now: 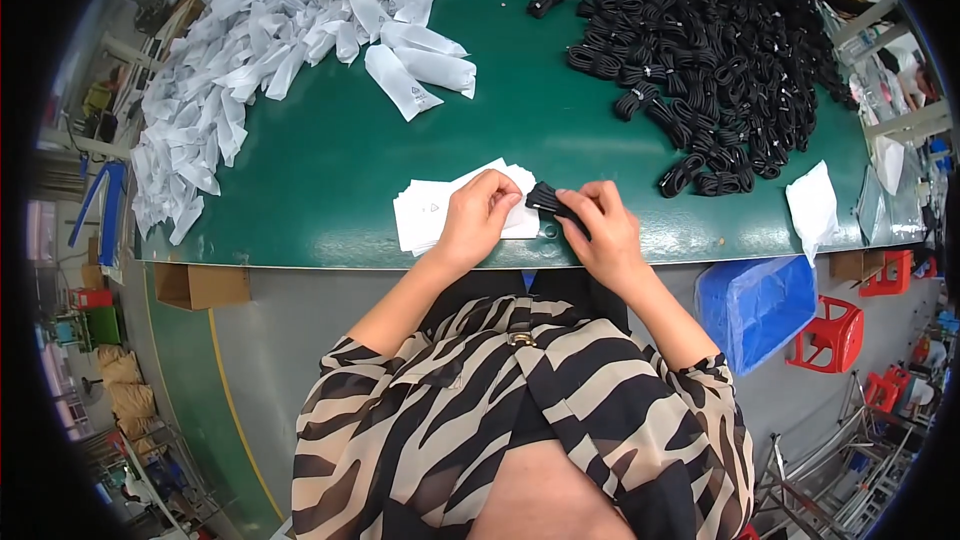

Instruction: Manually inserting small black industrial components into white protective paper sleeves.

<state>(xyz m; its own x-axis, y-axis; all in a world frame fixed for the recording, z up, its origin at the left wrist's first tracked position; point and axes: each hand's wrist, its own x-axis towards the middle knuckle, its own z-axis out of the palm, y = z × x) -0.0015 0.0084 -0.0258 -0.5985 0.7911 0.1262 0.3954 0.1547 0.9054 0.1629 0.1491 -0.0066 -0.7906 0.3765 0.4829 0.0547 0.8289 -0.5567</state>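
Note:
A bundled black cable (545,198) is held in my right hand (606,235), its fingers closed round one end. The bundle's other end points left, at the edge of a stack of flat white bags (425,208) near the table's front edge. My left hand (478,218) rests over that stack, thumb and forefinger pinched together at the right side of the top bag. The fingertips partly hide the bag's opening.
A large heap of bundled black cables (700,50) covers the green table (480,130) at the far right. Filled white bags (290,30) pile up at the far left. A white bag (812,205) lies at the right edge, above a lined blue bin (755,305). Red stools (832,332) stand beside it.

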